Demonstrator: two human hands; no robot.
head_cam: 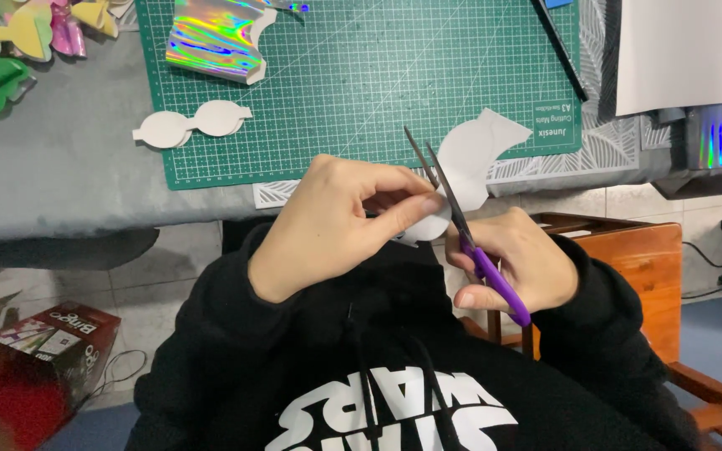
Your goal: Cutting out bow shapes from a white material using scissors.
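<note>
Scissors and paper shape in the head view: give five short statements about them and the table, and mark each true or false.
1. The right hand holds purple-handled scissors. True.
2. The scissor blades are shut. False: they stand slightly apart.
3. The left hand pinches the white paper shape. True.
4. The cutting mat is blue. False: it is green with a grid.
5. A white bow-shaped cutout lies at the mat's edge. True.
</note>
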